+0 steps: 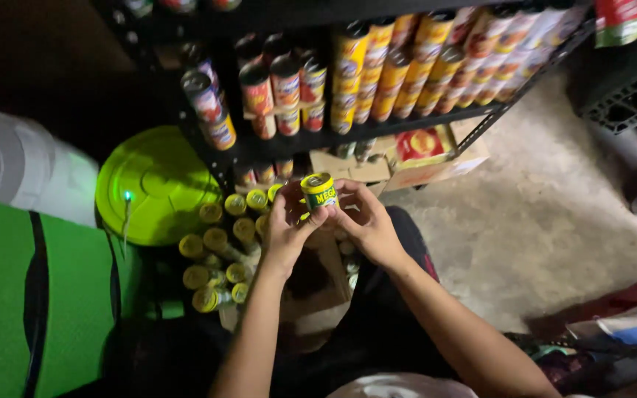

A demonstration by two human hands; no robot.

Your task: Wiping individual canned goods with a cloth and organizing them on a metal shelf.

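A small yellow-and-green can [319,191] is held up between both my hands, in front of a black metal shelf [377,129]. My left hand [287,228] grips it from the left with thumb and fingers. My right hand [366,221] cups it from the right. Below my hands several more yellow-topped cans [219,243] lie clustered on the floor beside an open cardboard box [318,295]. The shelf above carries rows of red-labelled cans [285,92] and yellow-orange cans [422,63].
A lime-green round lid [152,180] lies at the left, next to a white drum [20,166] and a green container [9,295]. Cardboard cartons [422,158] sit under the shelf. Grey concrete floor [554,214] spreads to the right. A black crate [621,99] stands far right.
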